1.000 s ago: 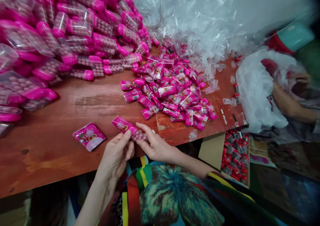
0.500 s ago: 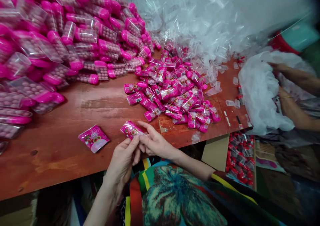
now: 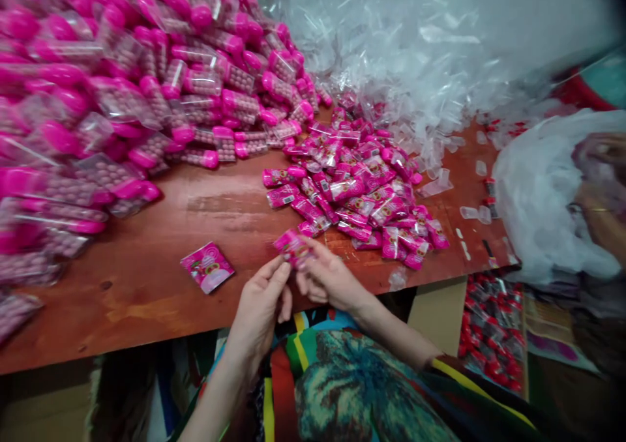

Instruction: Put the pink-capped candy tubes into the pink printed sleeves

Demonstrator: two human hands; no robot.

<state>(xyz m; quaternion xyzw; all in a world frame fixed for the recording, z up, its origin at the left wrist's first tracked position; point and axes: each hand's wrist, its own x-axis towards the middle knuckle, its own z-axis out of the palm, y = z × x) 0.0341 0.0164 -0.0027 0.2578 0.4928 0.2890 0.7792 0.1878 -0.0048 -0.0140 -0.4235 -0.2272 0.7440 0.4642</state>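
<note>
1. Pink packet [image 3: 292, 246] — pinched in fingertips of both left hand [image 3: 267, 292] and right hand [image 3: 335, 279], over table [image 3: 210, 217], before packet heap [image 3: 366, 194].
2. Seemingly mid-step, working the wrapper; too blurred to be sure.
3. Calls next for light, steady fingertips — no crumpling.

Looks softly and fairly evenly lit across the red tabletop [image 3: 161, 256], with a pale sheen along the bare wood. Glints white off the clear plastic pile [image 3: 391, 44] and the pink-capped bottles [image 3: 190, 80]. Drops into deep shadow below — turns nearly black at the top right corner. Smears at the pink packet [image 3: 289, 246], reads crisper around the heap of packets [image 3: 357, 194]. Stretches and blurs toward both sides — worst at far left and right
</note>
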